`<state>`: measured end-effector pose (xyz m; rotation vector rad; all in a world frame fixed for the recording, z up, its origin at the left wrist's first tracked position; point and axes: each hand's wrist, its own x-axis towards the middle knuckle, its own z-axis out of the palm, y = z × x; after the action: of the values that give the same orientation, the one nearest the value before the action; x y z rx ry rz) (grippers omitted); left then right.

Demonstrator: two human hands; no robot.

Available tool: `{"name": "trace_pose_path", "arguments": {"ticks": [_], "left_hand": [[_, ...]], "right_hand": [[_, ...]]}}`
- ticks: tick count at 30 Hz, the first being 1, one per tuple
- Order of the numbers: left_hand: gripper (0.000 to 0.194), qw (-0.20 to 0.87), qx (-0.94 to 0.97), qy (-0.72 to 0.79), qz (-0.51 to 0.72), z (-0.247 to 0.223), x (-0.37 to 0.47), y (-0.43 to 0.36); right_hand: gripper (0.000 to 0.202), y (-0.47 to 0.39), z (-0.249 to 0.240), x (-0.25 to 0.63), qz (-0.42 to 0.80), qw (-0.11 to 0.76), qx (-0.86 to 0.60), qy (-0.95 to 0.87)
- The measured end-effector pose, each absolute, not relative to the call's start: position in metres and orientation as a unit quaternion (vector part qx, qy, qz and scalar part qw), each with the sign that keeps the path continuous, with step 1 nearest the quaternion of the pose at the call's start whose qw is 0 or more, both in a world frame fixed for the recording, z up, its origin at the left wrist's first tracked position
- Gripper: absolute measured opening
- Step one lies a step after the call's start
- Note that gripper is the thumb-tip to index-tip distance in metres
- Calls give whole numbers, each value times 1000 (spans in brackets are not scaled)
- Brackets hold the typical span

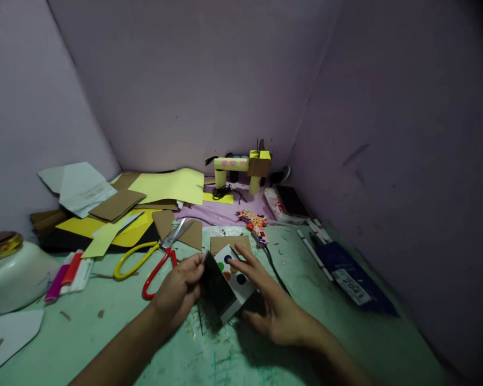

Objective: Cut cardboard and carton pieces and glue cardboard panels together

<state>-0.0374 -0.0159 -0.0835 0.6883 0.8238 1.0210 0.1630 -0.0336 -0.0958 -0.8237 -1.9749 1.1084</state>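
Observation:
A small box-like folded piece (pixel 241 292), black on one side and white with coloured dots on another, is held above the table between my hands. My left hand (pixel 181 287) is closed, pinching the upper left edge of its black panel. Across the dotted face lie the fingers of my right hand (pixel 276 305), with the thumb low on the right side, so the piece sits in its grip. Just left of my left hand rest scissors (pixel 169 244) with one yellow and one red handle, blades spread. A brown cardboard piece (pixel 229 244) lies behind the box.
Yellow paper (pixel 169 185) and cardboard scraps are piled at the back left. Markers (pixel 70 273) lie left, near a white rounded object (pixel 20 279). A yellow paper animal figure (pixel 231 163) stands at the back. A glue gun (pixel 257 225), phone (pixel 292 201) and blue packet (pixel 354 279) are right.

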Motion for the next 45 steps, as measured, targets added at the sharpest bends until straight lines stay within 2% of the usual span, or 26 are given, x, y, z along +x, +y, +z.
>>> {"name": "trace_pose_path", "arguments": {"ticks": [2, 6, 10, 17, 25, 31, 37, 40, 45], "left_hand": [[7, 752, 282, 363, 473, -81, -38, -16], [5, 766, 249, 347, 480, -77, -41, -15], [10, 774, 239, 345, 474, -75, -45, -16], [8, 780, 219, 324, 488, -74, -45, -16], [7, 781, 192, 316, 504, -73, -42, -18], [10, 760, 154, 316, 546, -76, -40, -15], [11, 734, 211, 333, 553, -80, -40, -16], [20, 726, 279, 355, 519, -84, -41, -18], [29, 617, 437, 445, 480, -96, -33, -18]], "right_hand": [[71, -33, -97, 163, 382, 362, -313, -791], [55, -28, -95, 165, 396, 323, -328, -795], [60, -24, -92, 170, 422, 330, -326, -779], [64, -21, -102, 170, 408, 363, -307, -779], [50, -23, -98, 171, 422, 364, -317, -767], [35, -24, -101, 170, 451, 423, -376, -690], [34, -18, -113, 163, 441, 506, -450, -588], [37, -16, -114, 160, 451, 524, -450, -565], [28, -22, -102, 159, 441, 532, -415, -593]]}}
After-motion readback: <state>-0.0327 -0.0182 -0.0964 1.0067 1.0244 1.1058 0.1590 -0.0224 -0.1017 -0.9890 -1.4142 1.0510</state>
